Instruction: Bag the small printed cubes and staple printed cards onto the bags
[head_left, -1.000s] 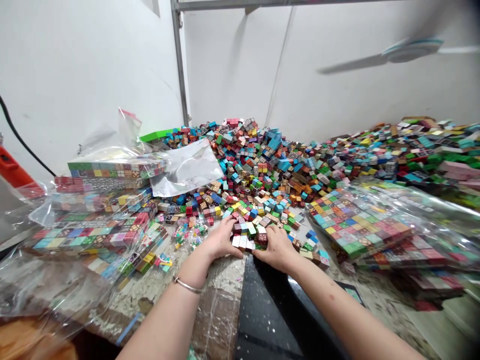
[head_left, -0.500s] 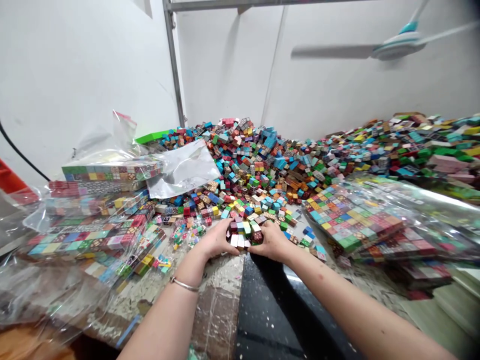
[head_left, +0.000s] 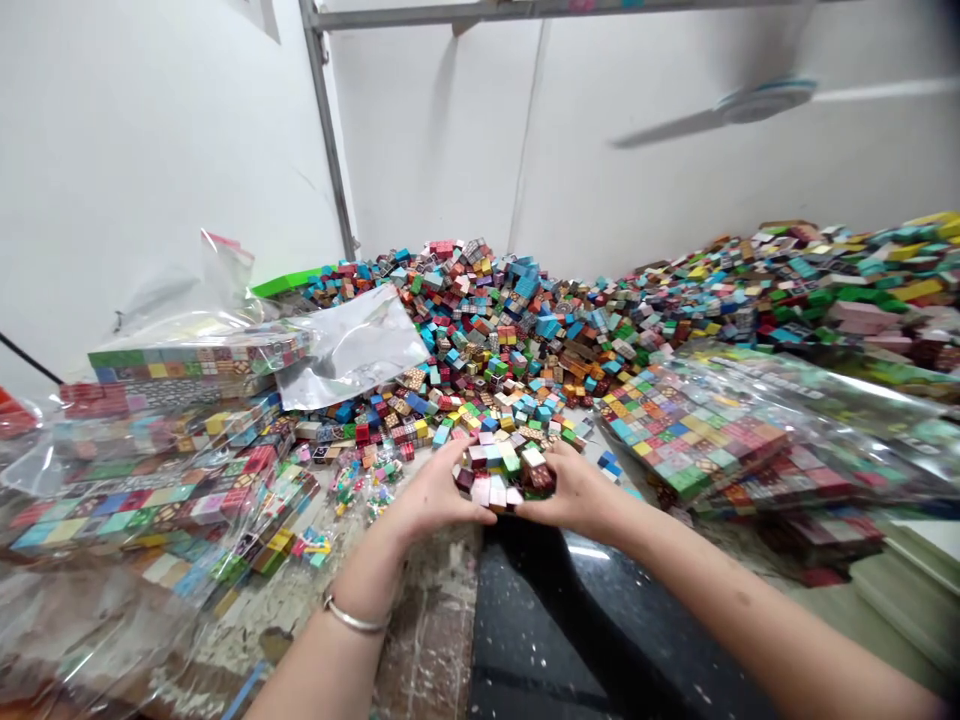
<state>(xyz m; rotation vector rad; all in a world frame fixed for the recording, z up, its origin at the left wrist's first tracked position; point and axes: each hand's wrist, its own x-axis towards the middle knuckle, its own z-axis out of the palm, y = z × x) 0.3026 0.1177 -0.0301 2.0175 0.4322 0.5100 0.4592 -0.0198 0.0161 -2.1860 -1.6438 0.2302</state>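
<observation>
Between my two hands is a cluster of small coloured cubes [head_left: 496, 468], white, pink, green and dark red, at the far end of a black speckled slab [head_left: 555, 620]. My left hand [head_left: 439, 490] curls round its left side, thumb along the near edge. From the right, my right hand [head_left: 574, 490] presses on it the same way, thumb near a dark red cube. Some fingertips are hidden behind the cubes. Just beyond rises a large heap of similar cubes [head_left: 480, 330].
Clear plastic bags of cubes laid in rows [head_left: 150, 480] are stacked at the left. More bagged cube sheets [head_left: 697, 430] lie at the right. Small bright pieces [head_left: 367, 480] are scattered left of my left hand. A fan [head_left: 765, 100] spins at the upper right.
My hands and the cubes between them have come slightly nearer and to the right. The whole view has shifted a little, with the background sliding left.
</observation>
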